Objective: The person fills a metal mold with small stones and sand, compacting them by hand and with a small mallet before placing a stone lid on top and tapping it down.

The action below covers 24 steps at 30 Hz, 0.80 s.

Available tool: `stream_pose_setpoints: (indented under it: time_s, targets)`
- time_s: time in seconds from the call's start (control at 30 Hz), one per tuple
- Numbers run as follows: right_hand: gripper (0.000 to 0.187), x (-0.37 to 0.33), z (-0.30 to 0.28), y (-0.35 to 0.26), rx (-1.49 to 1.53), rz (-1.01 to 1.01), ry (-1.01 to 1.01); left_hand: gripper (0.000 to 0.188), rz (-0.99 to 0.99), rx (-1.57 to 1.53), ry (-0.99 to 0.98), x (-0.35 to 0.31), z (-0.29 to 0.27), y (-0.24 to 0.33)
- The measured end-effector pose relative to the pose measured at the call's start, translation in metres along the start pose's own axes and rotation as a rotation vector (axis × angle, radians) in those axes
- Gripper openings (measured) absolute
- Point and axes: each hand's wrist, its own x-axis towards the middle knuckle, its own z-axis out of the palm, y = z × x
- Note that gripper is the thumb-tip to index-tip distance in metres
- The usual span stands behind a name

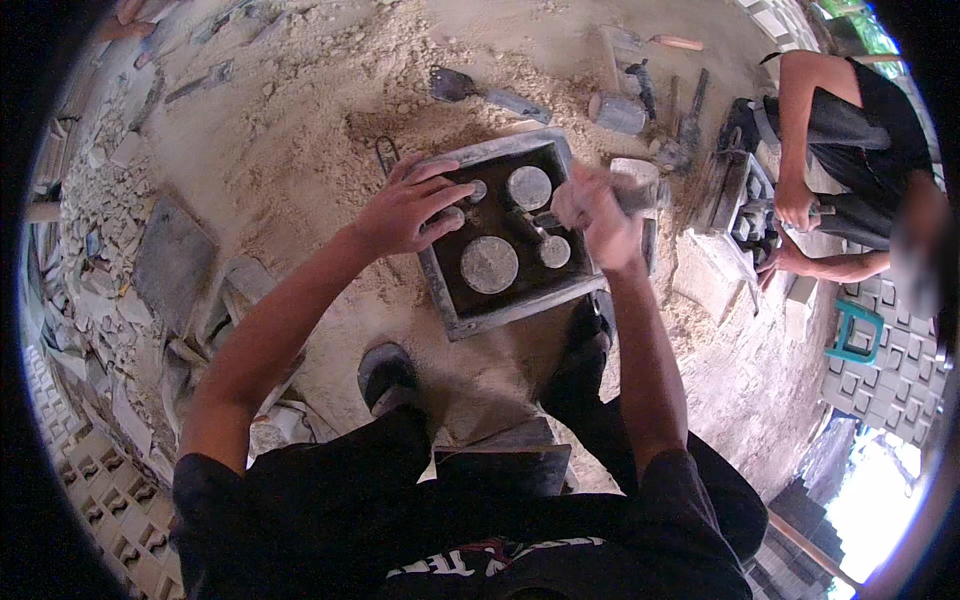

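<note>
A grey, square-sided frame (pixel 450 322) with a dark inside lies tilted on the sandy ground before me. In it are a pale round disc (pixel 489 265) near the front, another disc (pixel 529 187) at the back and a smaller disc (pixel 555 251) at the right. Over its left side reaches my left hand (pixel 420 207), fingers spread, the tips by a small round piece (pixel 478 190). My right hand (pixel 603 218) is closed like a fist above the right side, smeared by motion; what it grips cannot be made out. A small tool-like piece (pixel 541 232) shows between the discs.
Beyond the frame lie a flat scoop (pixel 452 85), a wooden-handled trowel (pixel 678 43) and a grey cylinder (pixel 617 113). Rubble (pixel 120 235) covers the left. On the right, a co-worker's hands (pixel 797 205) are over another frame (pixel 735 222), near a green stool (pixel 855 332).
</note>
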Motion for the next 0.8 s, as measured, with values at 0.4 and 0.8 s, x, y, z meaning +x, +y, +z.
stream_pose_setpoints:
  time_s: [0.4, 0.8]
  targets:
    - [0.023, -0.002, -0.032, -0.036, -0.278, -0.015, -0.134, 0.043, 0.001, -0.042, 0.026, 0.001, -0.008, 0.002]
    - [0.022, -0.003, -0.023, -0.010, -0.067, 0.060, 0.019, 0.043, -0.011, -0.033, 0.032, -0.002, -0.009, -0.001]
